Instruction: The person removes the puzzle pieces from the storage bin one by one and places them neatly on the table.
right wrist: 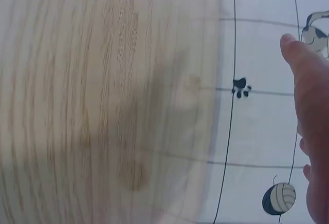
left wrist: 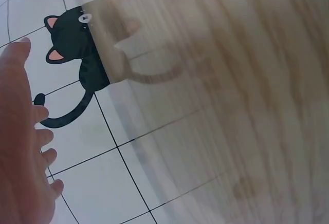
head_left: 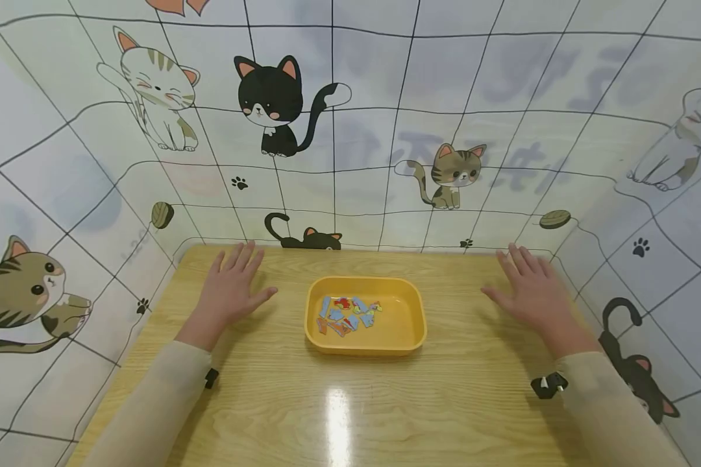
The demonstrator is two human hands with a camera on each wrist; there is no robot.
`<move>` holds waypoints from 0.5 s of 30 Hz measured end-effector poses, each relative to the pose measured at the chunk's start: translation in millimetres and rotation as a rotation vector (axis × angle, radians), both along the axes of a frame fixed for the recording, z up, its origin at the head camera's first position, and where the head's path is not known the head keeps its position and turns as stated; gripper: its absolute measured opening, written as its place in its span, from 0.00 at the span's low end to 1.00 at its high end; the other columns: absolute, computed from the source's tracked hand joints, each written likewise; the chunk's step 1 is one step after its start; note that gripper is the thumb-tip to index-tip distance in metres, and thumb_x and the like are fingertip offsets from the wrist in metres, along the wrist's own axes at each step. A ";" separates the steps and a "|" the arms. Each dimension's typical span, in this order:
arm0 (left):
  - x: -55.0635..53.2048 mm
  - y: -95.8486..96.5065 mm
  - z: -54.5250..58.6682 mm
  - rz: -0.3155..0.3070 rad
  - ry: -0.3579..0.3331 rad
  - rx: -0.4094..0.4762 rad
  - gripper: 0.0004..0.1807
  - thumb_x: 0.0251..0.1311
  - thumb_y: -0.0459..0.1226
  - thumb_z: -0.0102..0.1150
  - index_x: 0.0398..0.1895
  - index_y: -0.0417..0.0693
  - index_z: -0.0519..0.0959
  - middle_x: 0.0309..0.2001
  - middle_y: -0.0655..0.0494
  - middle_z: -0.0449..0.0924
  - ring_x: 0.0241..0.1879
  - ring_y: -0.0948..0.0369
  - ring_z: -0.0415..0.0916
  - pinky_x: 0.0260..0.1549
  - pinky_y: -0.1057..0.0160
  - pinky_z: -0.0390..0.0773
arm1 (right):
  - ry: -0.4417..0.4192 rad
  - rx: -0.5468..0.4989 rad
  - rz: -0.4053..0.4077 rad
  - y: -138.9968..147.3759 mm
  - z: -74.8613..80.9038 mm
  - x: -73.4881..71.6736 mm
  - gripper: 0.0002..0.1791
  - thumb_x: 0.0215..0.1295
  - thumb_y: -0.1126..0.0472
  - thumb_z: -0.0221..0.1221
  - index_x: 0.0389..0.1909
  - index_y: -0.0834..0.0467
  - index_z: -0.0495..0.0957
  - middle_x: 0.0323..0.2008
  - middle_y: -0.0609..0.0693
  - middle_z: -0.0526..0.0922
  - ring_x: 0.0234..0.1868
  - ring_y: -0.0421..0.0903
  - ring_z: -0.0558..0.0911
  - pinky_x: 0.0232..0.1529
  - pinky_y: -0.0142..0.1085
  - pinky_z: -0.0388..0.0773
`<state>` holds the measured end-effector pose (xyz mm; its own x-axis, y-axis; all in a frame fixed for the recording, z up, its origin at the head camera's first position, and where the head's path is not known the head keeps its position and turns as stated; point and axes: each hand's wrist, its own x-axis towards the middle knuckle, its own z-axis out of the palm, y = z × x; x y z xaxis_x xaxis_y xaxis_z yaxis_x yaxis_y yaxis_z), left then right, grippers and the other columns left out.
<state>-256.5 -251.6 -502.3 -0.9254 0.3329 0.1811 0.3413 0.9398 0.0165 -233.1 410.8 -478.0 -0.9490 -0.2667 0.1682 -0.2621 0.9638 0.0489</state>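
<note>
In the head view, a yellow plastic tray [head_left: 400, 318] sits on the wooden table between both hands. Several small flat cut-out pieces [head_left: 351, 322], pale blue, red, orange and yellow, lie mostly in its left half; they look like puzzle pieces. My left hand [head_left: 230, 292], palm down, is to the left of the tray with fingers spread and holds nothing. On the other side, my right hand [head_left: 528, 292] is spread likewise, apart from the tray and with nothing in its grasp. Both wrist views catch only part of each hand beside the table's back edge.
The glossy wooden table [head_left: 269, 415] reflects a bright light near its front. A cloth-like wall covering [head_left: 362, 143] with cat drawings and grid lines rises behind and on both sides. Dark wrist devices [head_left: 549, 385] show at the sleeves.
</note>
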 end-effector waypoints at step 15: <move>13.1 23.3 7.5 -0.162 -0.031 0.272 0.52 0.73 0.66 0.62 0.90 0.49 0.60 0.87 0.42 0.56 0.82 0.36 0.57 0.79 0.28 0.57 | 0.062 -0.320 0.133 -59.5 10.7 18.5 0.47 0.75 0.40 0.70 0.84 0.60 0.67 0.80 0.67 0.68 0.77 0.72 0.67 0.73 0.73 0.65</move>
<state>-243.5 -228.2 -494.8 -0.8706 0.4200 0.2562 0.4819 0.8328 0.2726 -214.6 351.3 -467.3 -0.8949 -0.3117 0.3195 -0.3925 0.8904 -0.2306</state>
